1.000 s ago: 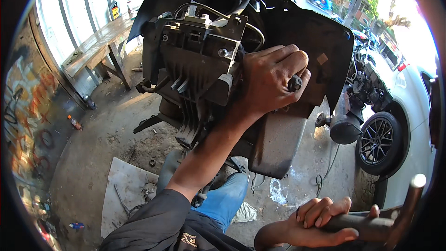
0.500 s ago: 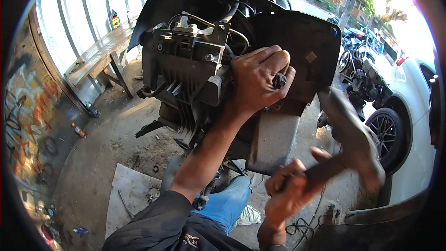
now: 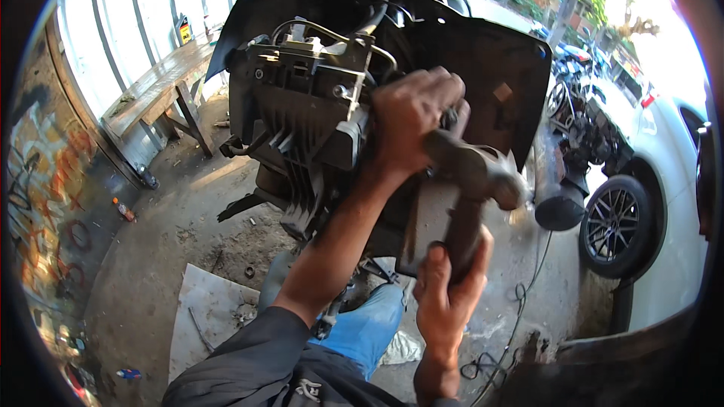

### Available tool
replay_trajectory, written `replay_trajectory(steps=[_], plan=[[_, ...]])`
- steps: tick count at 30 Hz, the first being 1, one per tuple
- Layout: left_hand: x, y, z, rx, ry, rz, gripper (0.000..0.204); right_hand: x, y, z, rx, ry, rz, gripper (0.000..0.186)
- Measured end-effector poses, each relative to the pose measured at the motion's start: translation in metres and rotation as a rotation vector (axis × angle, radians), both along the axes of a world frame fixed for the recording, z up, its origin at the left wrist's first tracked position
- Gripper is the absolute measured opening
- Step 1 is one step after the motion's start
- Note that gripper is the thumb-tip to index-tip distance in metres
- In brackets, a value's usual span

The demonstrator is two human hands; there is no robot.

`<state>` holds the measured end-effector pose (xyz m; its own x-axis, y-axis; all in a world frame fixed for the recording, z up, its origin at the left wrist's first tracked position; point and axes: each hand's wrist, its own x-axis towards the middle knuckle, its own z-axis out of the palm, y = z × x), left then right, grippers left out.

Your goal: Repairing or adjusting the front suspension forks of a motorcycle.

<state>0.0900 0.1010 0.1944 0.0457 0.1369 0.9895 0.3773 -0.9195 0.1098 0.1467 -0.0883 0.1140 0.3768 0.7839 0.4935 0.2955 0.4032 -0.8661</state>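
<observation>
My left hand (image 3: 411, 117) is closed around a dark, rod-like piece with a blunt end (image 3: 449, 118) showing past the fingers; the rest of it is hidden in the fist. It rests against the front of a partly stripped scooter (image 3: 302, 113), beside the ribbed black plastic section and exposed cables. Gripped by its handle in my right hand (image 3: 449, 294) is a hammer (image 3: 483, 171), smeared by motion. Its head overlaps the area just below my left fist; whether it touches the piece, I cannot tell.
A wooden bench (image 3: 154, 90) lines the metal wall at left, with a bottle (image 3: 184, 30) on it. A pale sheet (image 3: 200, 316) lies on the dirty floor. At right are a white car (image 3: 667, 256), a dark cylindrical thing (image 3: 559, 203) and a loose cable (image 3: 520, 298).
The hammer has swung left and turned upright, from the right side to close by my left fist. My left hand stays in about the same place, now slightly blurred.
</observation>
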Motion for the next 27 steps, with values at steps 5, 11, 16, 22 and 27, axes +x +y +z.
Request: replay_trajectory(steps=[5, 11, 16, 22, 27], plan=[[-0.013, 0.000, -0.015, -0.061, -0.079, -0.046, 0.029, -0.015, -0.043, -0.001, 0.251, 0.291, -0.009, 0.059], [0.000, -0.062, 0.017, 0.090, -0.087, -0.385, 0.021, -0.014, -0.092, -0.045, 0.499, 0.579, -0.152, 0.073], [-0.041, -0.180, 0.016, -0.076, 0.058, -0.735, 0.028, -0.009, -0.109, -0.214, 0.203, 0.426, -0.780, 0.073], [-0.197, -0.169, -0.129, -0.899, -0.488, -0.753, 0.023, 0.011, -0.217, -0.379, -0.871, 0.054, -0.787, 0.038], [-0.272, -0.106, -0.279, -1.280, -0.026, 0.079, 0.027, -0.014, -0.265, -0.461, -1.347, -0.045, -0.655, 0.045]])
